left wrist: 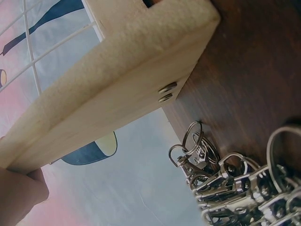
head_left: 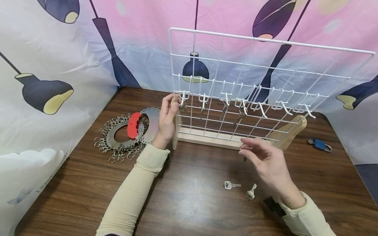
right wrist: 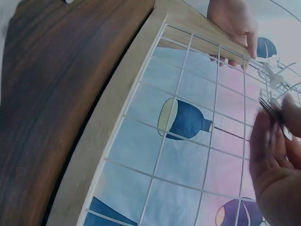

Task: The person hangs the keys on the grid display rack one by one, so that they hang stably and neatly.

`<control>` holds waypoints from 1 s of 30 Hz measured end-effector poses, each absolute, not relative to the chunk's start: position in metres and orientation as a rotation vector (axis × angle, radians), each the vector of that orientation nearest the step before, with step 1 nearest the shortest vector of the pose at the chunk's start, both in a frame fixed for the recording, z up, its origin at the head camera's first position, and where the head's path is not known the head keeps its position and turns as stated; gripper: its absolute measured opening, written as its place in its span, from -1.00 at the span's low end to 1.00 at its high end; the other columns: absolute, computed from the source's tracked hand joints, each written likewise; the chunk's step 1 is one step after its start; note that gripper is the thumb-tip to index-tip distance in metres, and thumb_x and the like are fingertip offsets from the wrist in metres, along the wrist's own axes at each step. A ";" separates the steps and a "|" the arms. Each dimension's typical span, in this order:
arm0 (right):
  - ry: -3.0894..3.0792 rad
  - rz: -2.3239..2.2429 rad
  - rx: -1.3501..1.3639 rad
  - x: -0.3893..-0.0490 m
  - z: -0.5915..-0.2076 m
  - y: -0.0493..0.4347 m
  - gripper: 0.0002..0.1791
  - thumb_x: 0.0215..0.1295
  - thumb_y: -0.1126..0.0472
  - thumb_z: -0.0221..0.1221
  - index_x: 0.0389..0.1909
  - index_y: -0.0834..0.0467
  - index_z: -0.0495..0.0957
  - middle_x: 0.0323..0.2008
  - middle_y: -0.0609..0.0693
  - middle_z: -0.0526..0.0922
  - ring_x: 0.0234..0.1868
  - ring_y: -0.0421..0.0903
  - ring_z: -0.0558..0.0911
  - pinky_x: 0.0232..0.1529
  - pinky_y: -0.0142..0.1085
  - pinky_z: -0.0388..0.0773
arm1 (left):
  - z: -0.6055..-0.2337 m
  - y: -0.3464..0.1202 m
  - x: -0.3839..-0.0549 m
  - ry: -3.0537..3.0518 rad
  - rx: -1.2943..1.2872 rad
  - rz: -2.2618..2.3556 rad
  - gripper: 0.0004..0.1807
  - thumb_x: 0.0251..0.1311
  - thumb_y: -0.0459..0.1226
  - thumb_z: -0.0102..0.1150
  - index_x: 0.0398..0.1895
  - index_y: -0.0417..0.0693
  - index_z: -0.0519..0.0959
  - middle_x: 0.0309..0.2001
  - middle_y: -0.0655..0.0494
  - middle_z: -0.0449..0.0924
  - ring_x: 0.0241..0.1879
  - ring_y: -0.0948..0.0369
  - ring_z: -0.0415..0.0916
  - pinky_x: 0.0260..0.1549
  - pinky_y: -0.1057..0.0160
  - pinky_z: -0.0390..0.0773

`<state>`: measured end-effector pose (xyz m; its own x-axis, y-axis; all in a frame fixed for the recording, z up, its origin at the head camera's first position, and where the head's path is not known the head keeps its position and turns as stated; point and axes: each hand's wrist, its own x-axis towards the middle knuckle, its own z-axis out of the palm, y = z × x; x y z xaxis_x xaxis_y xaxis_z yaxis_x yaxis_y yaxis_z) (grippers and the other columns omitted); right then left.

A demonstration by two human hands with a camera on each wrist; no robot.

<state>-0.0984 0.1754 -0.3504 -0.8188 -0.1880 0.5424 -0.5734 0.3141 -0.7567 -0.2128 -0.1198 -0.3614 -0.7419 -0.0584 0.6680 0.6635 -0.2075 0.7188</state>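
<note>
A white wire grid rack stands on a wooden base. My left hand grips its left wooden side piece, thumb toward me. Along the grid runs a row of white hooks; keys hang from several at the left, while the three rightmost carry none. In front of the grid's lower right part, my right hand pinches a small metal key between thumb and fingers, blurred in the right wrist view. Two loose keys, one lying sideways and one slanted, rest on the table below that hand.
Left of the rack lie flat metal rings with many clips around them and a red handle. A blue padlock sits on the table at the right. Printed cloth hangs behind the dark wooden table.
</note>
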 end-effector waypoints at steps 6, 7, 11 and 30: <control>-1.716 1.695 0.713 -0.103 -0.341 0.169 -0.66 -0.15 0.80 0.23 -0.24 0.63 0.50 -0.34 0.27 0.67 -0.34 -0.13 0.67 -0.32 -0.46 0.55 | -0.362 -0.120 -0.213 -1.574 -0.715 -2.003 -0.64 0.39 -0.38 -0.25 0.11 -0.53 0.19 -0.14 0.13 0.39 -0.11 0.23 0.35 -0.03 0.26 0.33; -1.659 1.684 0.707 -0.104 -0.338 0.167 -0.68 -0.14 0.78 0.25 -0.27 0.64 0.50 -0.35 0.28 0.67 -0.34 -0.12 0.67 -0.31 -0.45 0.55 | -0.361 -0.120 -0.213 -1.571 -0.718 -2.005 -0.64 0.39 -0.38 -0.25 0.11 -0.53 0.18 -0.14 0.13 0.39 -0.11 0.22 0.35 -0.03 0.26 0.33; -1.578 1.558 0.608 -0.107 -0.328 0.161 -0.75 -0.11 0.71 0.30 -0.34 0.63 0.52 -0.38 0.33 0.67 -0.38 -0.11 0.67 -0.31 -0.45 0.54 | -0.361 -0.120 -0.212 -1.563 -0.719 -2.009 -0.67 0.40 -0.37 -0.24 0.11 -0.44 0.24 -0.14 0.12 0.39 -0.11 0.22 0.35 -0.02 0.25 0.33; -1.481 1.481 0.403 -0.110 -0.299 0.146 -0.73 -0.07 0.63 0.34 -0.27 0.58 0.58 -0.37 0.26 0.69 -0.39 -0.11 0.66 -0.29 -0.42 0.54 | -0.362 -0.120 -0.212 -1.584 -0.721 -1.995 -0.61 0.40 -0.37 -0.25 0.13 -0.57 0.14 -0.12 0.13 0.39 -0.09 0.22 0.34 -0.01 0.25 0.32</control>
<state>-0.1099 0.1459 -0.2994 -0.4784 0.3861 0.7887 -0.7887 0.2059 -0.5793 -0.2123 -0.1198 -0.3618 -0.7410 -0.0510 0.6696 0.6637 -0.2072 0.7187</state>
